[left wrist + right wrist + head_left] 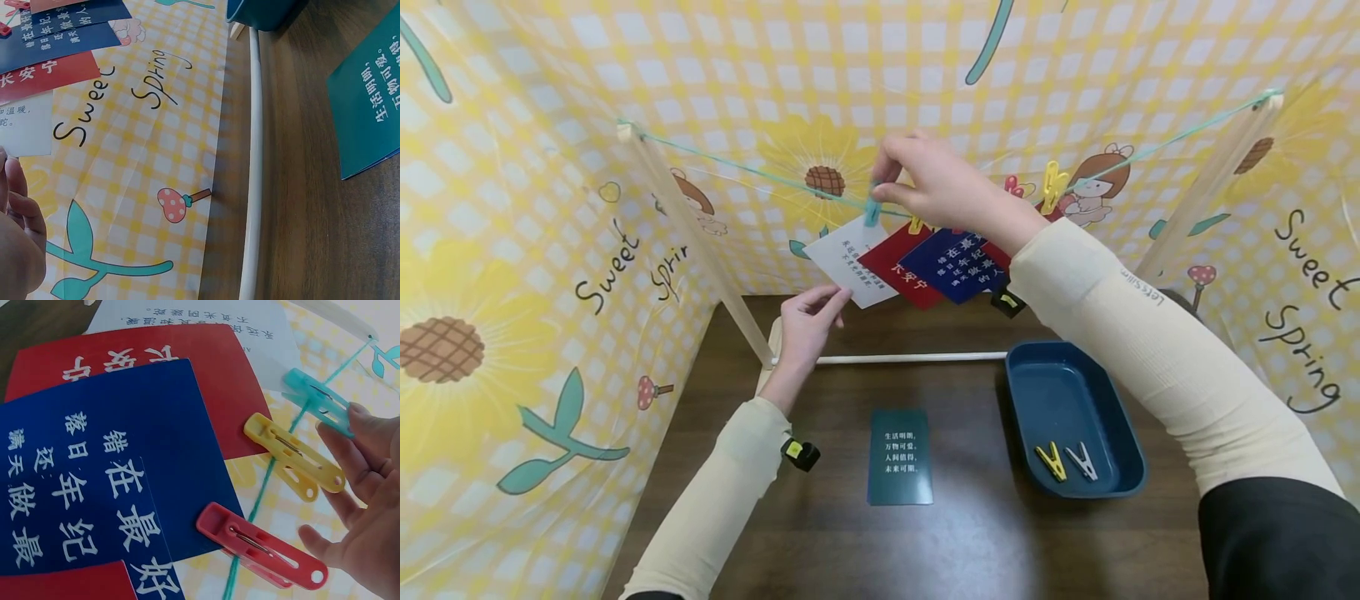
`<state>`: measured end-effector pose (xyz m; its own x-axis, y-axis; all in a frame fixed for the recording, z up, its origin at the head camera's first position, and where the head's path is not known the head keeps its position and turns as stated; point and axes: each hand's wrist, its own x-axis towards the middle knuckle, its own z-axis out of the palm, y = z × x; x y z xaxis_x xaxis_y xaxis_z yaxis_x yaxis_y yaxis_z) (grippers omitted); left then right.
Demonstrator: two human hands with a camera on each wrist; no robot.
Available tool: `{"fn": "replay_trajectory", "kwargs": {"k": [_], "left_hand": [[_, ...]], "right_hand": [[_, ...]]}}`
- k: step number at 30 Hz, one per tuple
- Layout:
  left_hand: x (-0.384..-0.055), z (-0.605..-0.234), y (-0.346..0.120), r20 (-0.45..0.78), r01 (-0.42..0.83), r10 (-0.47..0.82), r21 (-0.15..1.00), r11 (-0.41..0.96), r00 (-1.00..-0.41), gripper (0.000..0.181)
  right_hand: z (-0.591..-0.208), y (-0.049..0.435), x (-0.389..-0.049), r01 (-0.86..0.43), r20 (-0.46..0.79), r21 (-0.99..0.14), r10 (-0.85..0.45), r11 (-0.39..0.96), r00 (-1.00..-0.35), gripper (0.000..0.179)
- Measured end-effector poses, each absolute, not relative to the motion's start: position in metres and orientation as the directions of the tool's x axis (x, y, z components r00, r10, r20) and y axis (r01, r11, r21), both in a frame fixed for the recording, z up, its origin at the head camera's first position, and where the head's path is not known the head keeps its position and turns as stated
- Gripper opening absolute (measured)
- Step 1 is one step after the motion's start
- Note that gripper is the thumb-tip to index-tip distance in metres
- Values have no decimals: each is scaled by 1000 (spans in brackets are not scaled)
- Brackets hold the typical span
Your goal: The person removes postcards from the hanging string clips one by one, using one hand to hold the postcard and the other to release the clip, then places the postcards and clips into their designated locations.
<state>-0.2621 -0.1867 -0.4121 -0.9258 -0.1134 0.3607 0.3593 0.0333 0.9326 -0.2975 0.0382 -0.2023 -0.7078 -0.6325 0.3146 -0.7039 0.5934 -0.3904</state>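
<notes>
My right hand (925,171) pinches the handle end of a teal clothespin (319,400) at the green string (265,478). Under that clothespin hangs a white card (850,258) with printed lines of writing. My left hand (811,321) pinches the card's lower edge between thumb and finger; only part of this hand (22,231) shows in the left wrist view. Right beside the white card, a red card (891,258) hangs from a yellow clothespin (294,453). A dark blue card (106,475) overlaps it, with a red clothespin (259,544) at its top corner.
Two wooden posts (692,242) hold the string, with a white rod (910,358) low between them. A dark green card (900,458) lies on the brown table. To its right stands a blue tray (1022,417) containing a yellow clothespin (1051,461) and a grey clothespin (1082,461).
</notes>
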Motion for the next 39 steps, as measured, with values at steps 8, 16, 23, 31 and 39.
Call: {"fn": "replay_trajectory", "kwargs": {"k": [8, 16, 23, 31, 39], "left_hand": [[-267, -417, -189, 383, 382, -110, 924, 36, -917, 16], [-266, -414, -193, 375, 370, -109, 927, 62, -921, 19], [-266, -413, -200, 407, 402, -127, 913, 64, -905, 18], [-264, -412, -207, 387, 383, -153, 922, 57, -909, 18], [-262, -412, -212, 399, 393, -158, 917, 67, -903, 15]], "right_hand": [[-208, 42, -298, -755, 449, -373, -607, 540, -656, 13], [-211, 47, -297, -802, 570, -331, -572, 497, -590, 13], [-210, 48, -298, -822, 629, -296, -547, 487, -552, 14], [-205, 50, -293, -813, 630, -314, -533, 490, -565, 15], [-201, 55, -290, -816, 645, -328, -519, 476, -561, 13]]}}
